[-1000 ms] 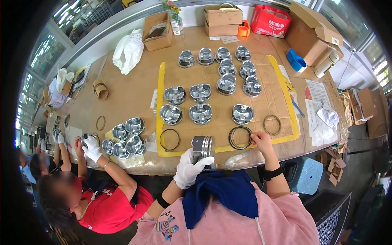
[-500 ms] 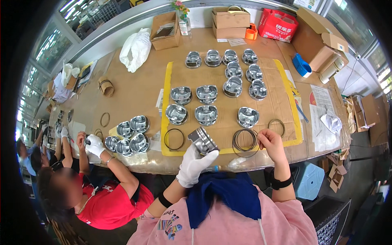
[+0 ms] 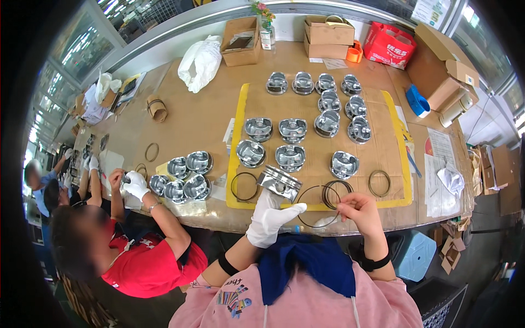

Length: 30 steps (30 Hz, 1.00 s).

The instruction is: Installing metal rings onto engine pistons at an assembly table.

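My left hand (image 3: pixel 267 221), in a white glove, holds a shiny metal piston (image 3: pixel 280 183) at the mat's near edge. The piston lies tilted on its side, grooves showing, and the thumb points away to the right. My bare right hand (image 3: pixel 360 214) pinches a thin dark piston ring (image 3: pixel 319 227) between thumb and fingertips. That ring hangs just right of the piston, apart from it. Behind it, a bunch of loose rings (image 3: pixel 325 198) lies on the cardboard mat (image 3: pixel 306 195). Several other pistons (image 3: pixel 290 158) stand in rows farther back.
A single ring (image 3: pixel 232 188) lies left of the held piston, and more rings (image 3: pixel 389 184) lie at the right. A cluster of pistons (image 3: pixel 197 187) stands to the left, near a co-worker in a red shirt (image 3: pixel 156 262). Boxes (image 3: pixel 329 34) line the back.
My right hand has lifted one ring from the bunch and moved it toward the piston. The piston has turned flatter in my left hand, whose thumb has spread. The whole view has shifted slightly.
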Tool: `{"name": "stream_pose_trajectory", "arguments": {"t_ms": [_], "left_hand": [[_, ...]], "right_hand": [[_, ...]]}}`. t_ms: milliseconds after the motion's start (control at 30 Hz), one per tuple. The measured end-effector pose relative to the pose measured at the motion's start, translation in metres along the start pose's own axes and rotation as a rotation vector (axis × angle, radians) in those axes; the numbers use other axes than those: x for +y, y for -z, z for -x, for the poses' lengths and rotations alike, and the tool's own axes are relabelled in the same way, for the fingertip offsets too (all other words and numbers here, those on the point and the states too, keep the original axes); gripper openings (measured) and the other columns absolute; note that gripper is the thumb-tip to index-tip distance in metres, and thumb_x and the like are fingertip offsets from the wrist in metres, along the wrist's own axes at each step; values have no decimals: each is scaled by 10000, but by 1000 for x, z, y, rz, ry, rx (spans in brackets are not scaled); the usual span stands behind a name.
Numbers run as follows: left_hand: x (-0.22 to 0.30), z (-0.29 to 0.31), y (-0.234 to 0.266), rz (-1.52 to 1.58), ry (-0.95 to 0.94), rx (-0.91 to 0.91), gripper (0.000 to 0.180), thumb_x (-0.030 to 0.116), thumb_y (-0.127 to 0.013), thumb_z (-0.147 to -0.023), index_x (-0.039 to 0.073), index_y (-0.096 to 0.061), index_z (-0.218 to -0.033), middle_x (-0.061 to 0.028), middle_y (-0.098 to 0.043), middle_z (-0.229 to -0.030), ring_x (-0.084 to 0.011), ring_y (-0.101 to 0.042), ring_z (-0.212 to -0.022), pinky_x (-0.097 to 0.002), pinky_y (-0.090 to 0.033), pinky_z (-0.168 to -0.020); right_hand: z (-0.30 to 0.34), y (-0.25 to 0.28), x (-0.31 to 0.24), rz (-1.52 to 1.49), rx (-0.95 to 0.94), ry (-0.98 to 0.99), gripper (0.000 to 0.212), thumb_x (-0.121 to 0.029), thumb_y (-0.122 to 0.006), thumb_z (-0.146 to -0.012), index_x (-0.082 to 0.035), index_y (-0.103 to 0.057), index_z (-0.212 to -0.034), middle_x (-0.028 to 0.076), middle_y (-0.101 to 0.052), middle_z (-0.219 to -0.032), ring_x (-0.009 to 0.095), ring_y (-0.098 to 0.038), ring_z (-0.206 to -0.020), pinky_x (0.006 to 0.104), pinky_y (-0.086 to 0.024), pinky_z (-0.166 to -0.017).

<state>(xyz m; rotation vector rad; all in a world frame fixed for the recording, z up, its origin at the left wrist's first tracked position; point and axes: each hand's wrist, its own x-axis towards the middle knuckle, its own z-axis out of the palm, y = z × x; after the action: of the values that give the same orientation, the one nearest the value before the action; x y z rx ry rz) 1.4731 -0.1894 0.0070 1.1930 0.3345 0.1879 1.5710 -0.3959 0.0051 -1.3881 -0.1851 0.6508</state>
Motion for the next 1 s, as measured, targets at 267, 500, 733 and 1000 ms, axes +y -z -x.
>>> {"name": "stream_pose_trajectory", "arguments": {"t_ms": [267,500,733,1000], "left_hand": [[-15,8,3,-203,-81,-101,597,18,-750,-708,9,-414,-1202,-67,-549,-1113,-134,-528,-1030,-289,-437,-896],[-20,9,2,-380,-146,-146,565,125,-775,-681,-22,-450,-1119,-101,-570,-989,-170,-555,-908,-297,-455,-803],[-16,12,2,-430,-116,-192,516,13,-724,-728,11,-441,-1159,-91,-588,-1070,-164,-579,-987,-295,-469,-863],[-25,10,3,-413,-171,-154,518,114,-768,-675,-7,-471,-1082,-101,-589,-948,-174,-576,-863,-296,-471,-756]], "right_hand": [[5,-14,-31,774,132,716,265,43,-648,-734,-23,-646,-991,103,-594,-758,190,-578,-642,272,-453,-542],[3,-43,-25,831,-162,956,369,-7,-675,-678,-89,-653,-1037,73,-583,-766,236,-563,-646,319,-441,-534],[2,-46,-24,833,-159,943,348,-20,-677,-683,-96,-656,-1022,60,-583,-745,229,-558,-626,322,-434,-526],[4,-47,-23,835,-157,938,321,-36,-681,-696,-100,-662,-1011,58,-588,-749,228,-564,-638,323,-432,-541]]}}
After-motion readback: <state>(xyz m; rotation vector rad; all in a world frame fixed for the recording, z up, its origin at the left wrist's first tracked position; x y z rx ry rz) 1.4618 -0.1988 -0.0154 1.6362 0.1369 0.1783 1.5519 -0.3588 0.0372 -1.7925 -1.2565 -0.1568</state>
